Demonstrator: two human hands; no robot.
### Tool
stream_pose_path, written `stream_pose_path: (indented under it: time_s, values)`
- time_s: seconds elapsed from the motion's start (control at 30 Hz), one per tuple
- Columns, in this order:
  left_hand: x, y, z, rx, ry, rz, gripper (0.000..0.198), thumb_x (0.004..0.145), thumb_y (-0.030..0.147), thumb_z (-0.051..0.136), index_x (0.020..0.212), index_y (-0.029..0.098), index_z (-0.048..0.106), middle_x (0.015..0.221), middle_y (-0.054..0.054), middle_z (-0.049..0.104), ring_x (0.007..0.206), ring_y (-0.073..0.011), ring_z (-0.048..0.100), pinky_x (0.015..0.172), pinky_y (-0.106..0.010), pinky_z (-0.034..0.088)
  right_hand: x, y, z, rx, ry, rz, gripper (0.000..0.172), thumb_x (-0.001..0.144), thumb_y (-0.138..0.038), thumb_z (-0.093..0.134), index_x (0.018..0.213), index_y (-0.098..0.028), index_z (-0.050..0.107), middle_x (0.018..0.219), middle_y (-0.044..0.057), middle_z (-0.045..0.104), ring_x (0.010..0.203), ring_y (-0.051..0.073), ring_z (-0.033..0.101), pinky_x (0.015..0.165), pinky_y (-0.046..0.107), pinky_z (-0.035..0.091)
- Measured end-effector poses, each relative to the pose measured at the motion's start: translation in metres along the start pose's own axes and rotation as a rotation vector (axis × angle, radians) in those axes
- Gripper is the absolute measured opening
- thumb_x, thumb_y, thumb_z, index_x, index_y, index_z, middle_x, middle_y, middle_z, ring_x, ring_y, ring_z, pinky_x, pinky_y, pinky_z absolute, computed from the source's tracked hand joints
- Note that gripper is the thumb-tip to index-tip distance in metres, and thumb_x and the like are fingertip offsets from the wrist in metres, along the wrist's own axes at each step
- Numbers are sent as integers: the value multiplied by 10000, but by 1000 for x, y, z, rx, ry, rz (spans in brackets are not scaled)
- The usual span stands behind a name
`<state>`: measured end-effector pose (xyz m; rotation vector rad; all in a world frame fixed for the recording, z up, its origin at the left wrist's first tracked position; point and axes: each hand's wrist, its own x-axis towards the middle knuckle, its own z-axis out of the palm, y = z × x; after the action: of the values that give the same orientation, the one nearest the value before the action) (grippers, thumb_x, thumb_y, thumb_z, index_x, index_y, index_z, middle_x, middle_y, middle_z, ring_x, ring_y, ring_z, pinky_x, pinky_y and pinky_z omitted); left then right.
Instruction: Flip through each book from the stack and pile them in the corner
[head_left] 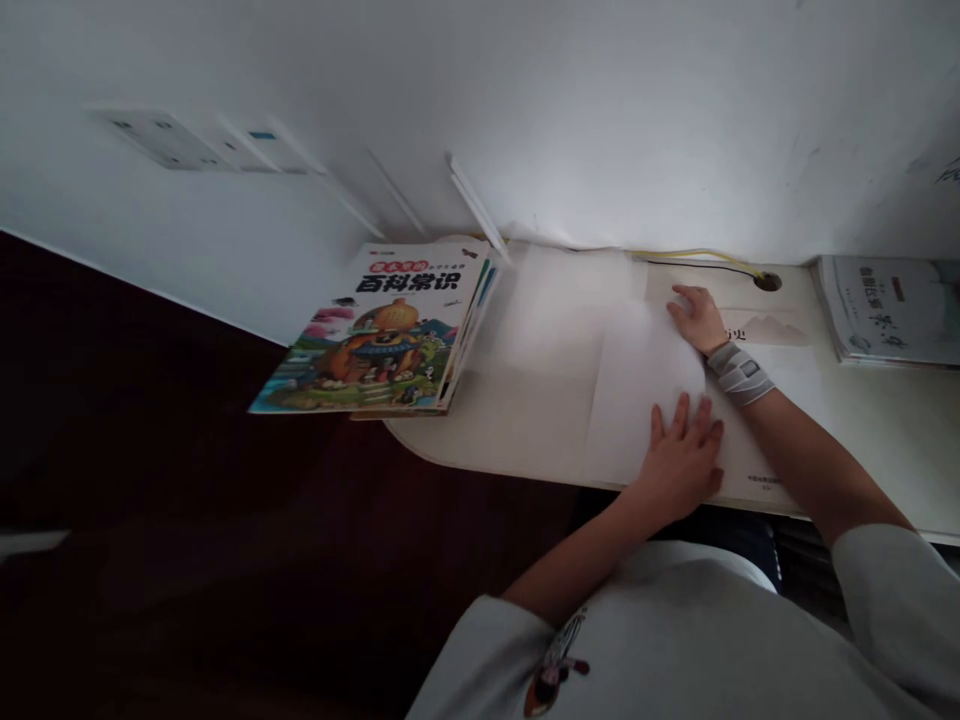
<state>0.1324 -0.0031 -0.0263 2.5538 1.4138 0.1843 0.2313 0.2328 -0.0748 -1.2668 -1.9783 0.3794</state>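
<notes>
A book (757, 440) lies open on the pale desk, its right page printed with large Chinese characters and a grey mountain picture. A blank white page (637, 370) spreads to the left with a curved right edge. My left hand (681, 455) rests on the lower part of this page with its fingers spread. Near the page's upper right edge is my right hand (697, 318), its thumb and forefinger apart and the other fingers bent. A grey strap (741, 372) wraps the right wrist.
Left of the book, a stack of colourful picture books (375, 340) overhangs the rounded desk edge (442, 462). More books (900, 310) lie at the right. Yellow and black cables run along the wall to a cable hole (766, 282). Sockets (161, 138) are on the wall.
</notes>
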Motion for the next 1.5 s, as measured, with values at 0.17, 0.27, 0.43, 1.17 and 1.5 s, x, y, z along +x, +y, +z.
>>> stream_pose_path:
  time_s: [0.17,0.27,0.43,1.17,1.5]
  values:
    - [-8,-10,7,-28,-9,-46,598,883,400,497,1422,173,373,1570,-137,201,1416,-446,116,1043,-714,209,-4,0,3,0,-82,-26,545,813,-518,566,1248,-191,586,1375,152,490,1312,317,411,1073,552,336]
    - [-10,-14,4,-59,-16,-59,595,885,380,500,1427,175,363,1563,-141,221,1414,-449,124,1050,-711,196,-7,-4,3,-62,-127,-50,563,774,-485,629,1239,-170,600,1396,175,472,1360,359,335,1076,596,301]
    - [-17,-14,-7,-71,-24,-113,580,894,359,505,1425,175,360,1545,-177,253,1409,-437,177,1043,-692,236,-7,-7,-2,-19,-96,-12,556,817,-478,587,1287,-181,560,1471,166,388,1399,329,282,1101,567,281]
    - [-27,1,6,16,32,-110,550,931,371,396,1409,99,381,1553,-148,249,1418,-405,175,1074,-655,247,-22,-32,0,-229,-161,10,702,867,-549,454,1428,-134,382,1540,173,263,1428,357,189,1088,584,263]
    - [-25,-6,-5,34,-39,-188,558,905,267,419,1426,78,351,1560,-154,215,1413,-423,178,1075,-669,238,-25,-36,14,-258,-241,-7,693,855,-501,483,1421,-116,378,1534,187,265,1425,368,191,1086,591,269]
